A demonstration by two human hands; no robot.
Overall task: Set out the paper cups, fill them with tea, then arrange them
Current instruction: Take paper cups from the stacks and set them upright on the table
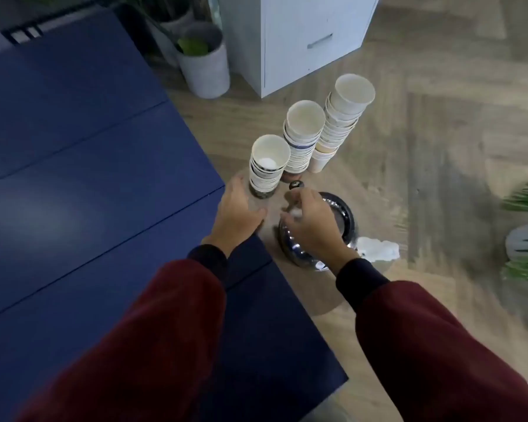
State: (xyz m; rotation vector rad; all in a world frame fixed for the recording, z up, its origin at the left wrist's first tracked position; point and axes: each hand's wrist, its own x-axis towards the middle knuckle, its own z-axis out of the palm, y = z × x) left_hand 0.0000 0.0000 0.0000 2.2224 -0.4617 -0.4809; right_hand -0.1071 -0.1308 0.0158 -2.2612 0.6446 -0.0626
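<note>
The table (73,178) is dark blue. The cup stacks (267,166) are off-white; the middle stack (302,138) carries blue bands, and the right stack (342,117) turns beige lower down. The floor (424,147) is light brown wood in a herringbone pattern. The sleeves (153,330) are dark red with black cuffs (208,260). The bin (296,251) is shiny silver, the cabinet (302,41) pale grey-white. The right hand (314,226) pinches a white scrap (296,213).
</note>
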